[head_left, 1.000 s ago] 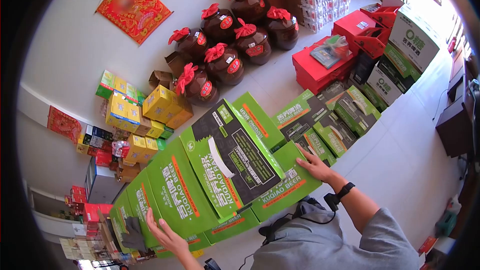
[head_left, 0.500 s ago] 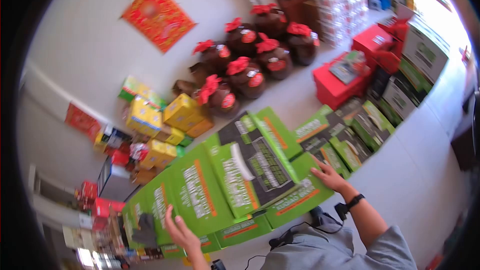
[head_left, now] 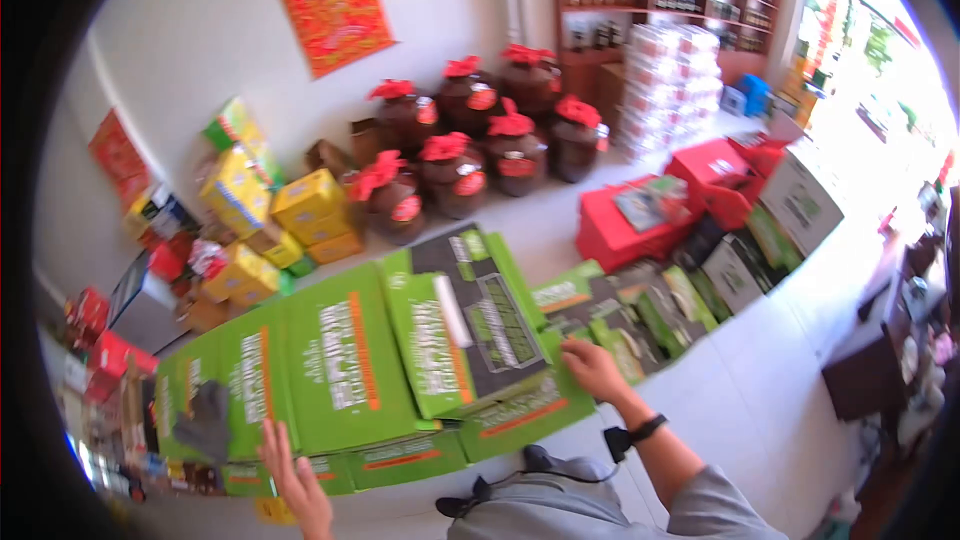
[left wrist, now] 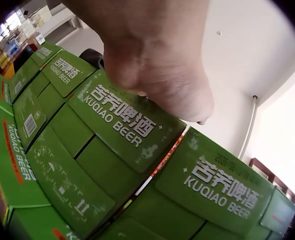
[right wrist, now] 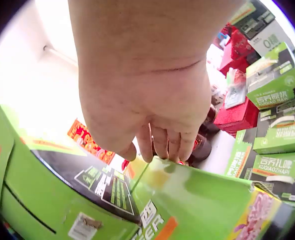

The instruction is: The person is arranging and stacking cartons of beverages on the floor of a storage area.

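Note:
A row of green Kuqiao beer cartons (head_left: 312, 365) stretches across the head view, lettering upward. A carton with a black-and-green top and a white handle (head_left: 455, 312) lies raised above them near the right end. My right hand (head_left: 598, 372) rests its fingers on the end carton (right wrist: 197, 192), beside the raised one; in the right wrist view the fingertips are at its top edge. Along the near edge of the row, my left hand (head_left: 296, 480) is held with straight fingers. The left wrist view shows that hand (left wrist: 157, 75) right over the carton tops (left wrist: 117, 117). A crumpled dark grey cloth (head_left: 205, 420) lies toward the left end.
More green-and-black cartons (head_left: 640, 315) stand on the floor to the right, near red boxes (head_left: 630, 225). Brown jars with red cloth tops (head_left: 455, 180) line the wall behind. Yellow boxes (head_left: 310, 205) are stacked at back left. A dark cabinet (head_left: 865, 370) stands at far right.
The head view has turned, bringing the shelves and doorway into sight. Both hands appear further left in it, still at about the same parts of the carton row.

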